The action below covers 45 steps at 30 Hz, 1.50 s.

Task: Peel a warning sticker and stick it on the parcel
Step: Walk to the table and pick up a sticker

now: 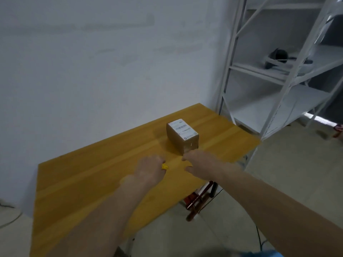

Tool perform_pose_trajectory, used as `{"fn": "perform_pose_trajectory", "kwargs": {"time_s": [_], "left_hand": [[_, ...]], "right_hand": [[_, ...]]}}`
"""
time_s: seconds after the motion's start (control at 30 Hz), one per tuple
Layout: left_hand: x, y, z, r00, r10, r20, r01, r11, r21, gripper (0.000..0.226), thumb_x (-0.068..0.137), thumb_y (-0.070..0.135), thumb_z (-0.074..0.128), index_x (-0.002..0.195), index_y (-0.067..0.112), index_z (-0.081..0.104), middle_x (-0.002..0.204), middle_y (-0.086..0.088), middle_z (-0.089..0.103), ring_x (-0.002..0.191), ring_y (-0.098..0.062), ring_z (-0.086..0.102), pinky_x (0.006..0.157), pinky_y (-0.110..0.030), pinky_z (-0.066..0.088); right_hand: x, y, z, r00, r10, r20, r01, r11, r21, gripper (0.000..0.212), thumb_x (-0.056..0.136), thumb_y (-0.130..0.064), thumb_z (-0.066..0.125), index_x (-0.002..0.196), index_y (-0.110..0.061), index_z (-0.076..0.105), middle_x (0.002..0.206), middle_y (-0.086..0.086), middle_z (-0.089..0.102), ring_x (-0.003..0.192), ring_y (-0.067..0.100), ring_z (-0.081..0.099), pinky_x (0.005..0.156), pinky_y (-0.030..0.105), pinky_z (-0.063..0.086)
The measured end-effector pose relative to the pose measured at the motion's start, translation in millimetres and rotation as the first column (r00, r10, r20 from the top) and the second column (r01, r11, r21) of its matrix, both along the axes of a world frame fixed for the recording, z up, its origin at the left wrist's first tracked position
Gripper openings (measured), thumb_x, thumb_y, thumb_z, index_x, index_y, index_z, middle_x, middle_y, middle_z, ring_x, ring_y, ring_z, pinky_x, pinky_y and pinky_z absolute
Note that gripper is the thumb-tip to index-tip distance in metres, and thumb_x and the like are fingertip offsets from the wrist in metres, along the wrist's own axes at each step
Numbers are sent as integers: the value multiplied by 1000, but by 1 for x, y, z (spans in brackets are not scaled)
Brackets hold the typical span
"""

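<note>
Reaching out over the wooden table [78, 182], both arms meet just short of the parcel [182, 138]; the left hand [150, 170] curls its fingers round a small yellow scrap, by my guess the warning sticker [165, 166], which peeps out at the fingertips; the right hand [199, 165] hovers beside it, thumb and forefinger apart and holding nothing, probably poised to pick at an edge; the parcel sits upright just beyond, its white label on top, close enough for sticking; a white shelf rack [278, 75] stands behind.
</note>
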<state>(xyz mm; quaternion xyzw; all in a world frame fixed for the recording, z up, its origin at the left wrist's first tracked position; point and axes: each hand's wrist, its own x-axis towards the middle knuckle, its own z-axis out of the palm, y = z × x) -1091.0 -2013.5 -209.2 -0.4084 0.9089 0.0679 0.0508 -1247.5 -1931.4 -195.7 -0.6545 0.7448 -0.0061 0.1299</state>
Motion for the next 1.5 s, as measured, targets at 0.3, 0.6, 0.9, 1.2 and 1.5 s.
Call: {"fn": "perform_pose_trajectory", "kwargs": {"time_s": [0.3,0.6,0.9,1.2,1.5], "left_hand": [[-90,-78,-12,988,43,-147,-28,994,102,40,91,35,54,130,27,51,135,4,55,122,-18,51,95,-32,44],[-131,-114,-55,945,286,-156,-255,948,193,40,91,37,53,130,29,52,136,7,54,123,-16,50,97,-29,41],[-221,-115,-101,862,493,-121,-448,851,276,34,91,34,53,125,29,56,128,2,61,118,-20,54,93,-34,45],[-215,-105,-190,833,544,-100,-503,820,272,33,90,33,54,123,25,56,124,2,61,114,-19,57,92,-34,47],[-171,-97,-274,610,697,-377,-723,684,95,33,86,20,59,119,19,61,121,-5,63,112,-28,59,87,-42,50]], "right_hand": [[-95,-75,-13,999,11,31,-11,1000,1,35,91,-32,53,123,-19,55,127,2,60,113,23,56,90,38,50],[-165,-150,-48,978,184,93,-190,980,56,35,90,-36,51,123,-24,55,125,2,60,113,23,55,85,37,48],[-235,-202,-82,853,486,189,-509,856,94,31,91,-24,51,120,-16,57,124,6,60,114,26,55,88,41,49],[-213,-208,-179,714,641,280,-678,733,51,32,93,-23,50,123,-13,54,122,9,59,116,26,53,96,40,44],[-165,-219,-273,622,757,201,-733,653,-191,24,89,-16,50,112,-10,56,114,11,55,113,29,49,89,37,41]]}}
